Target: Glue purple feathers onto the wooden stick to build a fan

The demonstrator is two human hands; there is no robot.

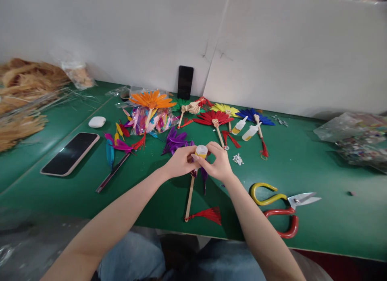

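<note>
Pinching with left hand (180,162) and right hand (219,163), both closed to a narrow grip with fingers curled, on one small round white plastic bottle with yellow label (201,151), round end up, above the green tabletop (317,174). Right thumb across the front of it. Directly below, running toward the near table edge: flat pale wooden stick (190,197), with red fringed tassel (210,215) at its lower end. Upper end mostly hidden by the hands, probably in among purple feathers (175,140), some just beyond left hand, some hanging under right hand.

Just beside right hand, small heap of white beads (238,159). Beyond that, two white nozzle bottles with yellow labels (240,126), lying near red feather fan with wooden handle (213,119) and blue feather fan with wooden handle (262,118). Farther back left, orange feather fan with wooden handle (152,100) on a clear bag of mixed feathers (156,119). Left side: dark-screened phone in pale case (71,155), white rounded case (97,121). Right of right forearm: open metal scissors with yellow and red handles (296,200).
</note>
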